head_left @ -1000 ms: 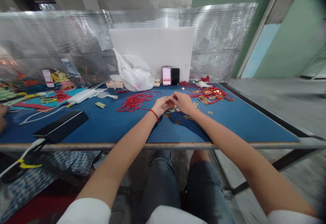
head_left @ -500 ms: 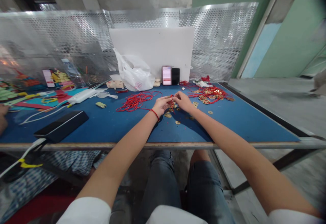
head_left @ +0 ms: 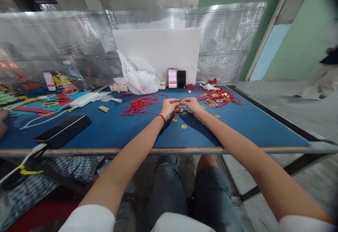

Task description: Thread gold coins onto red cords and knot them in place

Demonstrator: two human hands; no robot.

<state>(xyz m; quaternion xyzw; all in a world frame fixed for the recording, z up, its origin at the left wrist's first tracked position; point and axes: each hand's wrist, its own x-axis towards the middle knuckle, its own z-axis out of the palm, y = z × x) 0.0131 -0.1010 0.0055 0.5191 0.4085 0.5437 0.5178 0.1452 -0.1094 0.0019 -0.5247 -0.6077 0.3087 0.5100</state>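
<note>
A red cord (head_left: 176,114) runs between my two hands above the blue tabletop, its lower part hanging down. My left hand (head_left: 169,108), with a red string round the wrist, pinches the cord from the left. From the right, my right hand (head_left: 192,105) grips the same cord with closed fingertips, close to the left ones. Whether a coin hangs on this cord I cannot tell. Loose brass coins (head_left: 184,126) with holes lie on the table below and around both hands. Left of my hands is a tangled heap of red cords (head_left: 141,104).
Coins strung on red cords (head_left: 218,97) are piled at the right rear. Two phones (head_left: 176,78) stand against a white board, near a white plastic bag (head_left: 141,77). A black box (head_left: 63,130) with a cable lies left. Another person's hand (head_left: 2,122) shows at the left edge.
My right hand has shifted slightly right and down, my left fingers have turned a little, and the cord hangs lower between them. A walking person has come into view at the far right.
</note>
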